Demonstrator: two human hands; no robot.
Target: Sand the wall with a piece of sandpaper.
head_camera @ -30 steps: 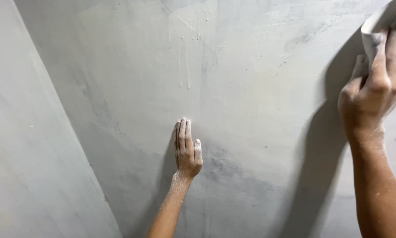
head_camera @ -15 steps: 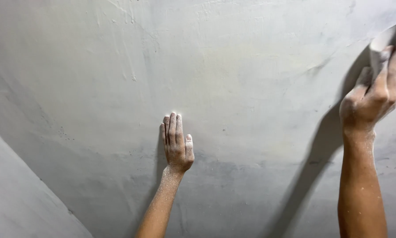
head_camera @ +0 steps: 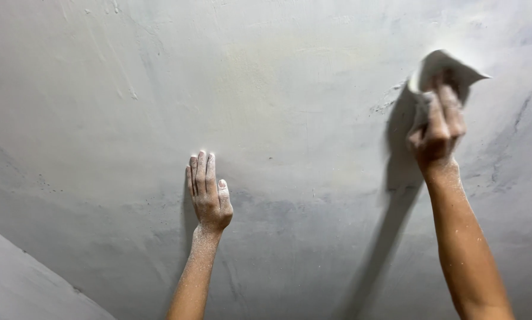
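My left hand (head_camera: 208,192) lies flat against the grey plastered wall (head_camera: 289,106), fingers together and pointing up, dusted with white powder. My right hand (head_camera: 439,127) is raised high at the right and presses a folded sheet of sandpaper (head_camera: 441,66) against the wall. The sheet's free corner sticks out to the right. The hand throws a dark shadow down the wall on its left side.
The plaster has scratches, small pits and darker damp-looking patches across the lower part. A second, lighter wall surface (head_camera: 23,290) meets it along a slanted corner line at the lower left.
My right hand with the sandpaper has moved left and slightly down along the wall. The view has shifted, so the corner line sits lower left. My left hand stays flat on the wall.
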